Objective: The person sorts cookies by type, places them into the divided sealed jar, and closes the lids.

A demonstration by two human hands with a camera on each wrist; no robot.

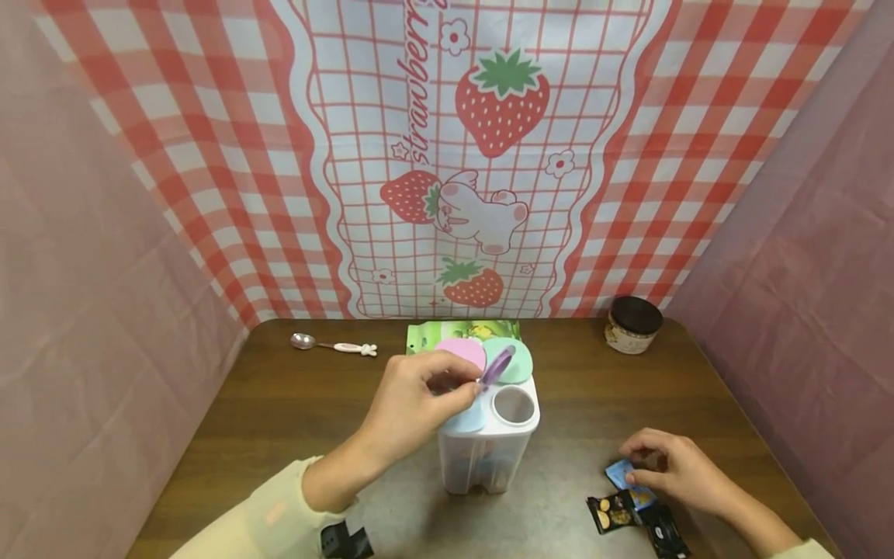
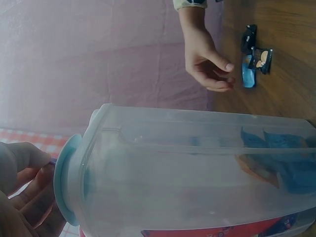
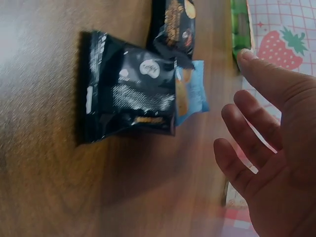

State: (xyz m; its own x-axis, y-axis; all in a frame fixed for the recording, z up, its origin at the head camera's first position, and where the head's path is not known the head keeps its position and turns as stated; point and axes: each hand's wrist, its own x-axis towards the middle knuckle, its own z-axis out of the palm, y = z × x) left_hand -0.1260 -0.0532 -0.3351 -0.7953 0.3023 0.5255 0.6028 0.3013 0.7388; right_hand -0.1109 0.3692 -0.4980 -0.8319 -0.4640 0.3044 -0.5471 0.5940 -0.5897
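Between thumb and fingers my left hand (image 1: 408,400) pinches a raised purple lid (image 1: 499,365) over a clear container (image 1: 482,464) with a white top. A round opening (image 1: 514,406) shows at its front right, while pink (image 1: 462,351), mint (image 1: 515,363) and blue (image 1: 466,420) lids cover the other spots. Inside the container, blue packets (image 2: 296,163) lie at the bottom. My right hand (image 1: 687,470) hovers with loosely bent fingers by a blue snack packet (image 3: 195,91), holding nothing. Two black snack packets (image 3: 133,91) lie against the blue one; one (image 1: 609,512) has a cookie picture.
A spoon (image 1: 327,344) with a white bunny handle lies at the back left. Behind the container is a green bag (image 1: 424,335). A black-lidded jar (image 1: 632,326) stands at the back right. Some black object (image 1: 346,541) lies by the left sleeve. Curtains enclose the table.
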